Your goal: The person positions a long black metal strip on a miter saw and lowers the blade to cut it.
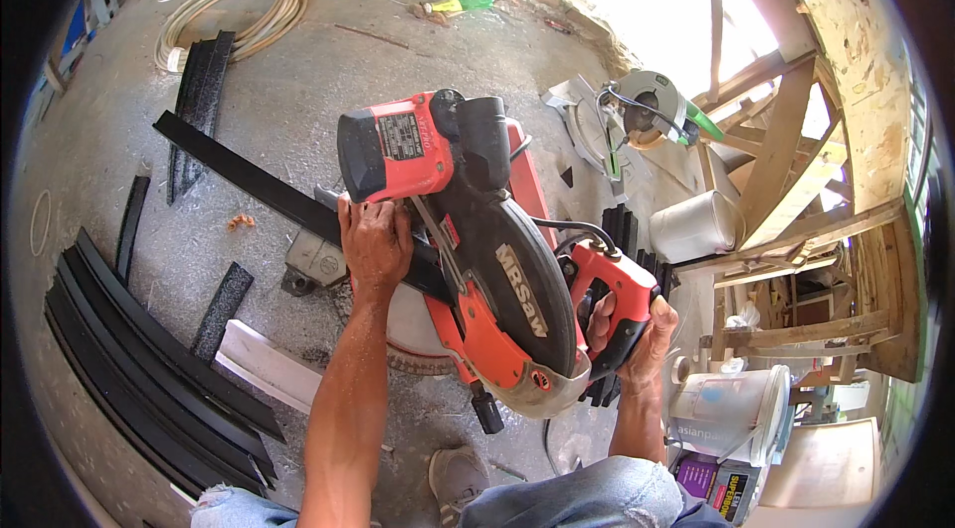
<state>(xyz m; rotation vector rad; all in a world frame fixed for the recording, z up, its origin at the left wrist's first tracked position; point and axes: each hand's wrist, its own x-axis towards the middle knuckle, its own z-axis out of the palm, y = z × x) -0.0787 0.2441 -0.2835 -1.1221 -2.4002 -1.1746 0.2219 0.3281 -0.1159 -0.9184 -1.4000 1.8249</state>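
A red and black miter saw (pixel 517 259) stands on the floor right in front of me. My right hand (pixel 642 334) is wrapped round its red and black handle (pixel 612 294). My left hand (pixel 376 239) presses a long black profile strip (pixel 249 175) against the saw's fence, below the red motor housing (pixel 403 145). The strip lies across the saw's base and sticks out to the far left. Its right end disappears behind the dark blade guard, and the blade itself is mostly hidden. Of the left fingertips, part is hidden by the motor housing.
Several long black strips (pixel 149 359) lie at the left, with short offcuts (pixel 221 311) and a white strip (pixel 269 364) nearby. A coiled hose (pixel 239 15) is at the far left. A second miter saw (pixel 647 115), white buckets (pixel 726 409) and wooden framing (pixel 786 150) stand to the right.
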